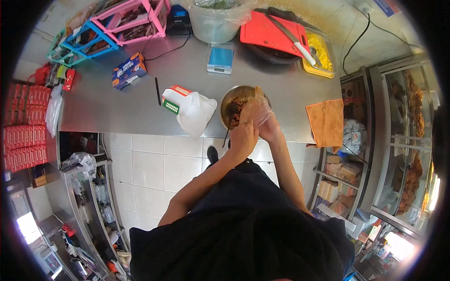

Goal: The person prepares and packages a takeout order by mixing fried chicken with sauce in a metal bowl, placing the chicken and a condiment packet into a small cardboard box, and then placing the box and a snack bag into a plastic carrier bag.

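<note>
A steel bowl [225, 102] holding dark reddish-brown food [236, 105] stands near the front edge of the steel table. My left hand [245, 137] reaches to the bowl's near side, its fingers closed on thin clear plastic [259, 111], apparently a disposable glove. That plastic covers the fingers of my right hand [270, 127], which is over the bowl's right part; how those fingers are set is hard to see. A thin dark handle [225, 137] sticks out over the near rim. Left of the bowl lies a white paper wrapper [191, 109] with red and green printed parts.
Behind the bowl is a digital scale [220, 59]. Farther right, a knife [290, 35] lies on a red cutting board [262, 33], beside a tray of yellow food [319, 51]. An orange cloth [326, 121] hangs over the right edge. A blue box [129, 72] and black stick [158, 91] lie left.
</note>
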A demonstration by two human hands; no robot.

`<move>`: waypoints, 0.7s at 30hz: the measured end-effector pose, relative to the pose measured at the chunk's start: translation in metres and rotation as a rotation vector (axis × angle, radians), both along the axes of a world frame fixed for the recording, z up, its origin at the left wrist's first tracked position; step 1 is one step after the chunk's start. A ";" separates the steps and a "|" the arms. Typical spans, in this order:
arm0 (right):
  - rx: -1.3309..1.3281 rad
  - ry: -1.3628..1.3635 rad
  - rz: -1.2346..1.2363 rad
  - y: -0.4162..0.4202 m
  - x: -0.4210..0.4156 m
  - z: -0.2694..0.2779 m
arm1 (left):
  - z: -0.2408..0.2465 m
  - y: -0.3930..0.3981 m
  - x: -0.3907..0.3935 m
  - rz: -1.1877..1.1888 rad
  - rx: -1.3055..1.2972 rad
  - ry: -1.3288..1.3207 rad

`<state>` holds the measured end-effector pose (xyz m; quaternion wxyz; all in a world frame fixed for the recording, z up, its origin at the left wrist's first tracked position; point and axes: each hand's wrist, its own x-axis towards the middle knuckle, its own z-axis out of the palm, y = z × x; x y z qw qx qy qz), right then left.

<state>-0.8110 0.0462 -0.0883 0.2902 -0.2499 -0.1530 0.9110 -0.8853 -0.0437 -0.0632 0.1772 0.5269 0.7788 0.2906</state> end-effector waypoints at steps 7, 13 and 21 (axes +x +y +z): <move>0.305 -0.120 -0.163 -0.011 -0.025 0.002 | 0.000 -0.012 0.007 -0.098 0.149 -0.080; -0.030 -0.329 0.040 -0.009 -0.015 0.013 | 0.013 -0.019 0.010 -0.132 0.190 -0.202; 0.018 -0.336 0.081 -0.004 -0.016 0.031 | 0.025 -0.026 0.018 -0.147 0.105 -0.249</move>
